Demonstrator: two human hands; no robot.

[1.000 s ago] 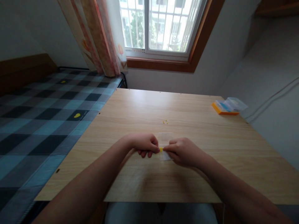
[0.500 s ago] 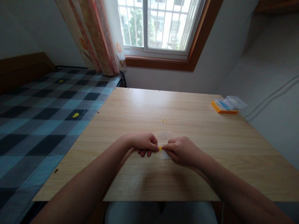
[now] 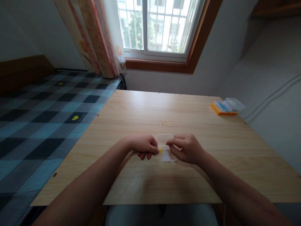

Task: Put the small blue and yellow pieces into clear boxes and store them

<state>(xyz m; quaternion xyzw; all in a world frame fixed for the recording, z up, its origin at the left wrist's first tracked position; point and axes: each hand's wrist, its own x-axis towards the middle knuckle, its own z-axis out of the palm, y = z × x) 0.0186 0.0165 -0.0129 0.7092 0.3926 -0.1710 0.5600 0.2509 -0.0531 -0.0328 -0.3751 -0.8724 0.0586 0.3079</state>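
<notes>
A small yellow piece (image 3: 160,151), too small to make out further, is pinched between the thumb and fingers of my left hand (image 3: 146,146). It sits over the left edge of a clear plastic case (image 3: 166,156) lying on the table. To the right, my right hand (image 3: 185,147) hovers over the case's right side, apart from the yellow piece. Its fingers are slightly bent with a gap to the thumb, and I see nothing between them. Several tiny yellow bits (image 3: 165,123) lie on the table beyond the case.
The wood-grain table (image 3: 131,116) reaches toward the window wall. At its far right corner is an orange box (image 3: 223,110) with clear plastic on top. A bed with a checked cover (image 3: 47,125) runs along the left. A chair seat (image 3: 162,216) shows below the near edge.
My right hand has drawn away from the yellow piece, up and to the right, uncovering more of the clear case. My left hand still pinches the piece in about the same place.
</notes>
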